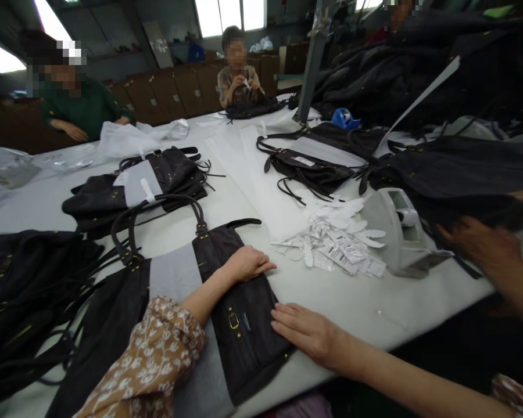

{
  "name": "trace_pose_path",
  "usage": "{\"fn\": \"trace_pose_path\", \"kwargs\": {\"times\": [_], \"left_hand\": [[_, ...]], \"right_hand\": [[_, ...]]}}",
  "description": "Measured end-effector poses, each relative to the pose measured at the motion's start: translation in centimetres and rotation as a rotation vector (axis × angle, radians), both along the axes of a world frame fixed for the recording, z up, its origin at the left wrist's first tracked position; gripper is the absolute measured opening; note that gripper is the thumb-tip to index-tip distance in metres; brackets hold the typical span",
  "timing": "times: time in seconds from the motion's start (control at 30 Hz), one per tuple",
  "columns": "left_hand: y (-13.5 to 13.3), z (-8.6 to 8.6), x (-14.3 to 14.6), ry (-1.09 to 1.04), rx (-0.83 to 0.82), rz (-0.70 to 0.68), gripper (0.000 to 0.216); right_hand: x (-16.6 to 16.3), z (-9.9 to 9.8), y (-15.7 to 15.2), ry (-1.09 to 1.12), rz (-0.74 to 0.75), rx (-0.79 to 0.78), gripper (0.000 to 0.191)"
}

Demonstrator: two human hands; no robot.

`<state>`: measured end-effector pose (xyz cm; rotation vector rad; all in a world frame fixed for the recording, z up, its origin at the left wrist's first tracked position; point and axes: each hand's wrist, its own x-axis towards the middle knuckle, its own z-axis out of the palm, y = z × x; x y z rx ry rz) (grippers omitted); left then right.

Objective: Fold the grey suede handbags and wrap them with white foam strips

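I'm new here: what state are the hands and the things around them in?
Near handbag, lying flat, pale band across it
Left hand, resting on the near handbag, fingers partly bent
Right hand, open, fingers at the handbag's edge
Barcode tags, loosely heaped
White sheets, spread flat
Handbag just behind, lying down, also banded
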<state>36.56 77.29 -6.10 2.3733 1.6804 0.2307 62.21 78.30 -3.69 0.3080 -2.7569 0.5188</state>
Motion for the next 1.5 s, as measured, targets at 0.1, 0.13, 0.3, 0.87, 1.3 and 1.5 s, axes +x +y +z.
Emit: {"fn": "trace_pose_path", "kwargs": {"times": [0.1,0.13,0.3,0.87,1.3,1.5], "left_hand": [[0.0,-0.1,-0.1,-0.017,0.021,-0.012,0.054],[0.1,0.0,-0.2,-0.022,0.028,-0.012,0.054],[-0.9,2.3,0.2,-0.047,0.092,0.026,0.047],[-21.8,1.7,9.3,0.109,-0.036,0.374,0.065],[-21.8,0.5,8.6,0.063,0.093,0.304,0.067],[-21.4,-1.0,8.0,0.224,0.334,0.248,0.061]], "right_hand": [[1.9,-1.8,-0.9,-0.093,-0.104,0.010,0.056],[2.3,-2.0,-0.9,-0.107,-0.113,0.029,0.058],[1.8,-1.6,-0.2,-0.068,-0.061,0.142,0.053],[1.3,-1.6,-1.7,0.170,-0.044,0.050,0.038],[-7.0,3.9,-5.1,0.112,-0.261,0.140,0.043],[-6.6,-2.3,-3.1,-0.260,-0.373,0.121,0.063]]}}
